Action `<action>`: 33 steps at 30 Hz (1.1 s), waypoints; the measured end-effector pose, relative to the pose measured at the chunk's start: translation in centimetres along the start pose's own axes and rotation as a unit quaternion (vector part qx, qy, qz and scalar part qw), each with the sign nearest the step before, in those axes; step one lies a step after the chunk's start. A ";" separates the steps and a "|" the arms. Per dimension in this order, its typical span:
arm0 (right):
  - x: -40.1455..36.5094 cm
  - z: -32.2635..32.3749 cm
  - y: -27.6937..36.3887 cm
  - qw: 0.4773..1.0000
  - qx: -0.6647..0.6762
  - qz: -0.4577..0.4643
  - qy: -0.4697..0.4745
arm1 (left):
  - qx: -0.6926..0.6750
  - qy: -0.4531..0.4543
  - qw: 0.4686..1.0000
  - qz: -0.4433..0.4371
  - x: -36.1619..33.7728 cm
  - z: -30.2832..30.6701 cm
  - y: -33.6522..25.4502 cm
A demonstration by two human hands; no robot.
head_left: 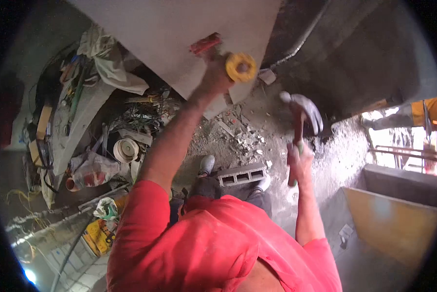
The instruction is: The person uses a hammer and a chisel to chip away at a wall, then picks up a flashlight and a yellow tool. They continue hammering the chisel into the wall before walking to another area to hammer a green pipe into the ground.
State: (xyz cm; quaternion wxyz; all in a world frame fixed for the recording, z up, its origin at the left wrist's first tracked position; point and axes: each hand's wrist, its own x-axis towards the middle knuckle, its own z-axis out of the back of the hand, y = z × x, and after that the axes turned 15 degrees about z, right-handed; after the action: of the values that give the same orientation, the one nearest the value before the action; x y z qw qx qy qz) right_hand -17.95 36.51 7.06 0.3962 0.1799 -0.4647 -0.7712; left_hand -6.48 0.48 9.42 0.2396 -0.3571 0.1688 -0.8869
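My left hand [217, 73], slightly blurred, is closed on a chisel with a round yellow guard [241, 67]. The shaft of the chisel is mostly hidden by the hand. Just past the hand, a red gouged patch [205, 44] shows in the pale wall surface [179, 19]. To the right, my right hand [302, 158] grips a claw hammer [299, 109] by its handle. The hammer's metal head is raised, apart from the chisel, with the claw curving to the right.
Broken rubble [247, 138] covers the floor ahead. A hollow concrete block [242, 176] lies between my shoes. Left are a white bucket [126, 150], a plastic bag [94, 168] and a yellow case [99, 237]. A tan-sided trough [393, 219] stands right.
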 end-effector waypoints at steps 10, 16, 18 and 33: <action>11.9 -4.4 8.2 0.956 -0.037 0.288 -0.034 | -0.081 0.070 0.994 -0.026 2.4 2.5 2.0; 10.9 0.1 14.3 0.969 0.009 0.239 -0.054 | -0.080 0.124 0.988 0.042 2.5 2.3 2.9; 10.9 0.9 16.6 0.932 0.119 0.320 -0.122 | -0.043 0.109 0.993 0.032 2.3 2.8 1.8; 6.0 -0.3 6.6 0.992 0.002 0.123 0.005 | -0.133 0.254 0.955 0.081 -10.5 -0.6 -1.5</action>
State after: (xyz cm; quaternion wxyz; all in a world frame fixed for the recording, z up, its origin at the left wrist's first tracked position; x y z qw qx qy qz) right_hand -18.50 29.98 13.14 0.4899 0.1261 -0.4831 -0.7146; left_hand -0.74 7.55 3.92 0.2101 -0.1339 0.3684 -0.8956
